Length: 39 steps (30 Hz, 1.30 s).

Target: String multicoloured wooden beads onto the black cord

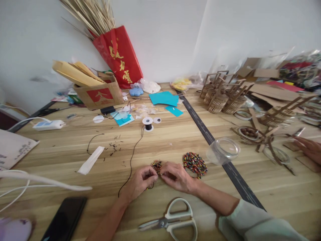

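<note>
My left hand [141, 180] is closed in a pinch on a thin black cord [151, 185], with a few small beads showing under its fingers. Close beside it, my right hand [177, 177] also pinches with thumb and forefinger; whatever lies between those fingertips is too small to make out. A small heap of coloured beads [156, 165] sits just beyond the fingertips. To the right of my right hand is a larger pile of multicoloured beads [194, 164]. More black cord [132, 154] runs from a white spool [148, 124] toward my left hand.
White-handled scissors [179, 217] lie nearest me, with a black phone [65, 219] to the left. A clear plastic tub [223, 150] rests on its side at right. Small woven baskets [220, 95] stand farther back. Another person's hand [308, 149] is at the right edge.
</note>
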### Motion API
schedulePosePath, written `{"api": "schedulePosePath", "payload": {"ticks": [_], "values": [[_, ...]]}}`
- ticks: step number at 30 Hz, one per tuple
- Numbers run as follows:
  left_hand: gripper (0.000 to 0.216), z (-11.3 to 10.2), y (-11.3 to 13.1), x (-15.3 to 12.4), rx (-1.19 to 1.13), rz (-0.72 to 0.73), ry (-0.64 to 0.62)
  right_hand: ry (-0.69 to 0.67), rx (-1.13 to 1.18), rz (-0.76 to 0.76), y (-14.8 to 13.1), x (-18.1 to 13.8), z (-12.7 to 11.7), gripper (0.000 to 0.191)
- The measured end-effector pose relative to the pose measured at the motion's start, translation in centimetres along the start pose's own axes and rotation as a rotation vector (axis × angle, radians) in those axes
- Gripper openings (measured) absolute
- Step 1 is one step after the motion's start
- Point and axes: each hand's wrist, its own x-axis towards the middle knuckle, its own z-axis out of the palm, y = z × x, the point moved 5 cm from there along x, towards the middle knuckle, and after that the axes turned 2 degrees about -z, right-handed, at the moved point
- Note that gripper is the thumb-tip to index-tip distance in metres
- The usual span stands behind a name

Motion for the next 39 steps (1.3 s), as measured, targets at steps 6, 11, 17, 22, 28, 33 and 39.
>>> {"api": "schedulePosePath", "payload": {"ticks": [6, 11, 17, 22, 28, 33, 39], "values": [[0.024, -0.02, 0.16, -0.02, 0.017, -0.003, -0.003, -0.022, 0.006, 0.000, -0.04, 0.07, 0.11, 0.006], [0.025, -0.04, 0.14, -0.01, 0.028, 0.009, 0.000, -0.045, 0.003, -0.001, 0.12, -0.15, 0.32, 0.005], [0.025, 0.11, 0.31, -0.04, 0.031, 0.026, 0.003, -0.045, 0.008, -0.006, 0.05, -0.14, 0.23, 0.003], [0.026, 0.07, 0.41, -0.10, 0.026, 0.020, -0.004, -0.060, 0.001, 0.003, 0.02, -0.10, 0.27, 0.004], [0.023, -0.02, 0.09, -0.10, 0.051, 0.016, 0.001, -0.057, 0.008, -0.005, -0.08, -0.04, 0.24, 0.004], [0.022, 0.08, 0.17, -0.09, 0.054, 0.025, 0.001, -0.079, -0.007, 0.006, -0.16, 0.06, 0.26, 0.005], [0.021, 0.15, 0.41, -0.10, 0.059, 0.026, 0.000, -0.095, 0.003, 0.015, -0.21, 0.16, 0.26, 0.007]]}}
